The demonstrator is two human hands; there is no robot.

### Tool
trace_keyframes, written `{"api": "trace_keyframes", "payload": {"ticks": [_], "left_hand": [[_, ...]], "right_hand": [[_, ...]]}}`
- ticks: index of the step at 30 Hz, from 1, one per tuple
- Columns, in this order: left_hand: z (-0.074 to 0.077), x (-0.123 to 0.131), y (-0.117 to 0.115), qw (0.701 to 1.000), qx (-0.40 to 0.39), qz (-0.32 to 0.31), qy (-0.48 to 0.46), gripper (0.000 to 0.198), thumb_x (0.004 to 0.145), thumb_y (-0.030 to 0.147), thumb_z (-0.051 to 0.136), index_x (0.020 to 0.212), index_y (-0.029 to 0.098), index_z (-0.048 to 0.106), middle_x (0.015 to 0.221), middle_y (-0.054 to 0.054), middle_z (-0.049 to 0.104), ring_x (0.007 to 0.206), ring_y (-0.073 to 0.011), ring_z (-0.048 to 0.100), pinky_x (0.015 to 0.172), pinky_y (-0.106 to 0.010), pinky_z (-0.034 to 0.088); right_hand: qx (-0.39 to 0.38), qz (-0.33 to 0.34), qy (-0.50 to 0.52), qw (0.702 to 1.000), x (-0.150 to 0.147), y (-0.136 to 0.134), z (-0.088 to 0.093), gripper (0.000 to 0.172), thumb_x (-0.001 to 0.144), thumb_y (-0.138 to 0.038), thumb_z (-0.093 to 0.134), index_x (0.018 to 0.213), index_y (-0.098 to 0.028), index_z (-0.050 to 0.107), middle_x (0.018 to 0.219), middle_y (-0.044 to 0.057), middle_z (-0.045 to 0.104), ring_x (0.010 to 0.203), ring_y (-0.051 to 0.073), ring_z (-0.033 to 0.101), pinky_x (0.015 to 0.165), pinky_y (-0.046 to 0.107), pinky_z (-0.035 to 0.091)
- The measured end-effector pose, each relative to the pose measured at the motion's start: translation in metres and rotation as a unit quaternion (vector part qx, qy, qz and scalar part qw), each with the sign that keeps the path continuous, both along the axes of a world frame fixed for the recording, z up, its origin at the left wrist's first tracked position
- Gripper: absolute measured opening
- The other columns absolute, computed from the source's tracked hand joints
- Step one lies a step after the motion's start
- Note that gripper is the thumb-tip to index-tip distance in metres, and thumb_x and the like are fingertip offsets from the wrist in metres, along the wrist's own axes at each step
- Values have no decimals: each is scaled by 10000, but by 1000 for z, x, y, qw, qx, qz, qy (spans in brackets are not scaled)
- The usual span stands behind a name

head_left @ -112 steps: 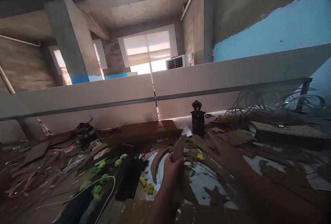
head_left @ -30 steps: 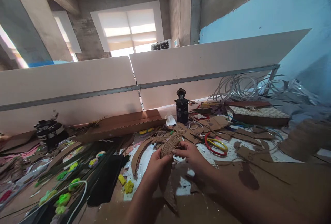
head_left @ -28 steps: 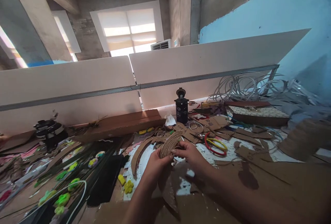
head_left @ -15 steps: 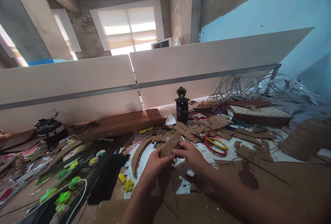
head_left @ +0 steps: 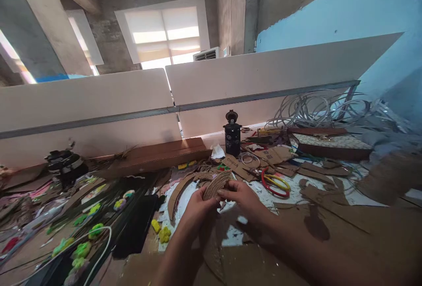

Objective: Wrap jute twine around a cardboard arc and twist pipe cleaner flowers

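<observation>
Between my two hands is a curved cardboard strip (head_left: 217,185), its brown surface ridged as if wound with twine. My left hand (head_left: 200,204) is closed on its near left edge, thumb on top. My right hand (head_left: 240,194) pinches the right side, its fingertips close to the left thumb. A narrow tail of the same brown colour hangs below my hands in shadow. Just behind and left of them, a curved cardboard piece (head_left: 177,196) lies on the white table surface.
A black bottle (head_left: 232,138) with its lid up stands behind my hands. Red and yellow rings (head_left: 276,184) lie to the right, near cardboard scraps (head_left: 325,169) and a handbag (head_left: 331,145). Yellow flower shapes (head_left: 164,234) sit left, beside a black flat item (head_left: 136,224).
Both hands keep their hold on the curved cardboard strip and have shifted only slightly. The things on the table stay where they were.
</observation>
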State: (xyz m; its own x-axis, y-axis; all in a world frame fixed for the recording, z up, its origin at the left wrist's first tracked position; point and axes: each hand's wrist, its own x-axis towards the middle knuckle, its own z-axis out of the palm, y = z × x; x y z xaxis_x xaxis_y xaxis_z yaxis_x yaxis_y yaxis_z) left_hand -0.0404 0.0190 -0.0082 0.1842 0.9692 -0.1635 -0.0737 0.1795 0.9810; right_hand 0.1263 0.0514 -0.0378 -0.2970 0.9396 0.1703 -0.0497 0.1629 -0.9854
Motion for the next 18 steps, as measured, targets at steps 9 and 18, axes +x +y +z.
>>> {"api": "trace_keyframes", "payload": {"ticks": [9,18], "left_hand": [[-2,-1,3,1000,4,-10,1,322,672,319,803,916,153,673,658,9,643,525,-103,546,521,-214,441],[-8,-2,6,1000,1,-12,-13,277,676,318,776,869,159,656,572,22,612,462,-103,512,473,-214,402]], "right_hand": [[-19,28,35,999,1,5,-3,204,760,-378,738,845,-192,745,813,26,733,746,204,635,722,316,465],[-17,36,29,999,0,4,-1,193,760,-379,736,821,-195,736,792,19,725,749,200,630,721,309,456]]}}
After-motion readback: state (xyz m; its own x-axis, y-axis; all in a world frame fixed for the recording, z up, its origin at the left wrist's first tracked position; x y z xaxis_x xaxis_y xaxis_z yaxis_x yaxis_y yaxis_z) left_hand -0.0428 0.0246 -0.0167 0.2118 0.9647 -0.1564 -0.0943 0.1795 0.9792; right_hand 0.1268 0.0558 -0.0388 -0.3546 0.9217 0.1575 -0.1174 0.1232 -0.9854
